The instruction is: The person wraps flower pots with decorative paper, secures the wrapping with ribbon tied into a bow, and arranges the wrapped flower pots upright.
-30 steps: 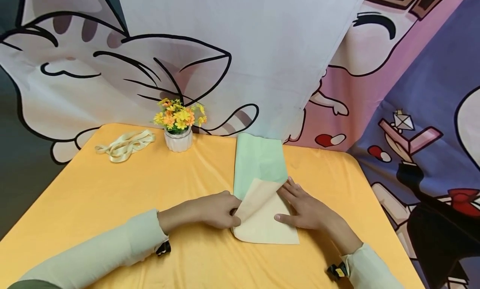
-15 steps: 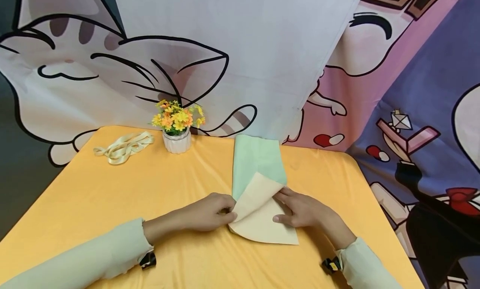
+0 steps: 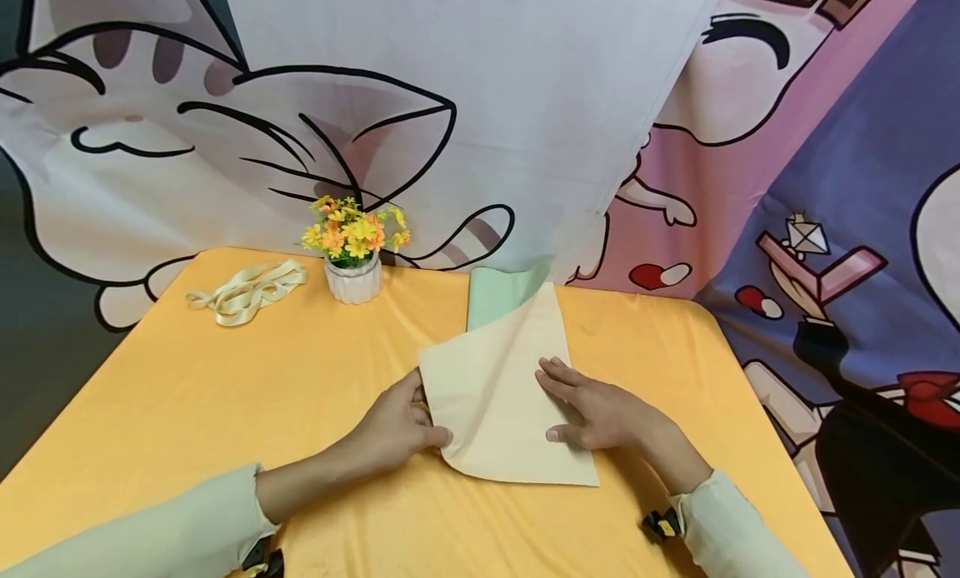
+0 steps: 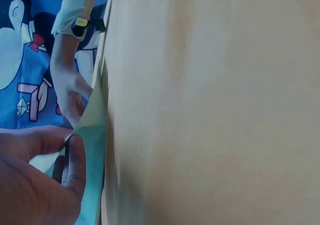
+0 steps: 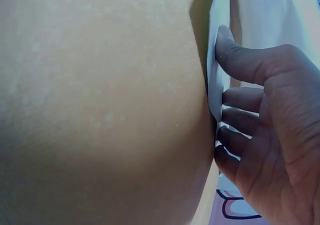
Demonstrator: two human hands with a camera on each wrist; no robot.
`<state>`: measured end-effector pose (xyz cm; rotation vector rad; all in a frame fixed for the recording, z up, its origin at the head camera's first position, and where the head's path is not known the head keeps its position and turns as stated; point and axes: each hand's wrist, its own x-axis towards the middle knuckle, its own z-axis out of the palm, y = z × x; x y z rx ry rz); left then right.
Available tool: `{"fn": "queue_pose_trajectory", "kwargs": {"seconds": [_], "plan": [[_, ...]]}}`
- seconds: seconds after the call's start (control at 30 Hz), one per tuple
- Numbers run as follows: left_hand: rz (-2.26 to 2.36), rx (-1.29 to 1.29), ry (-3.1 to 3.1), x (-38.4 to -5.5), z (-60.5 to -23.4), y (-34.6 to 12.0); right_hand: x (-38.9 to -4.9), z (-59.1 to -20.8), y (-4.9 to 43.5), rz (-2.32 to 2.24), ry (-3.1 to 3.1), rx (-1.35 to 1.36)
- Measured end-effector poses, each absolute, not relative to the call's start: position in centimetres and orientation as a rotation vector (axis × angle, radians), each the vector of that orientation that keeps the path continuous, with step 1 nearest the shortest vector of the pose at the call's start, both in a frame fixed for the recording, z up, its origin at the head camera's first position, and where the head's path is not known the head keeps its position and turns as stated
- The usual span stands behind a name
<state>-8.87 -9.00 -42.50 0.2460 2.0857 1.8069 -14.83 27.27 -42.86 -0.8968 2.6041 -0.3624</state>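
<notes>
A thin two-tone sheet (image 3: 498,395), cream on the face turned up, lies in front of the person, its left part raised in a curve. Behind it shows a mint green part (image 3: 497,296); the left wrist view also shows green on the underside (image 4: 92,145). At the sheet's left edge, the left hand (image 3: 393,424) pinches it between thumb and fingers, thumb on the cream face. The right hand (image 3: 603,407) rests on the right side with fingers extended. In the right wrist view that hand's thumb (image 5: 242,60) and fingertips touch the pale sheet.
A yellow cloth covers the table (image 3: 315,370). At the back left lies a loose bundle of cream ribbon (image 3: 247,292), beside a white pot (image 3: 354,280) of yellow and orange artificial flowers (image 3: 352,232). Printed cartoon curtains (image 3: 555,128) hang right behind the table.
The left hand has drawn the folded-over cream flap outward to the left, so it spreads wider and covers more of the green. The right hand stays on the sheet's right side.
</notes>
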Motion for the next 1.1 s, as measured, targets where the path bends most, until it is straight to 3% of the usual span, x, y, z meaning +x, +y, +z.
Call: {"fn": "queue_pose_trajectory", "kwargs": {"seconds": [0.5, 1.1], "plan": [[2.074, 0.022, 2.071, -8.4, -41.6, -11.2, -15.0, -42.5, 27.2, -0.372, 2.593, -0.893], [1.62, 0.087, 2.428, -8.5, -42.5, -14.4, -14.8, -42.1, 28.1, -0.361, 2.601, -0.837]]}}
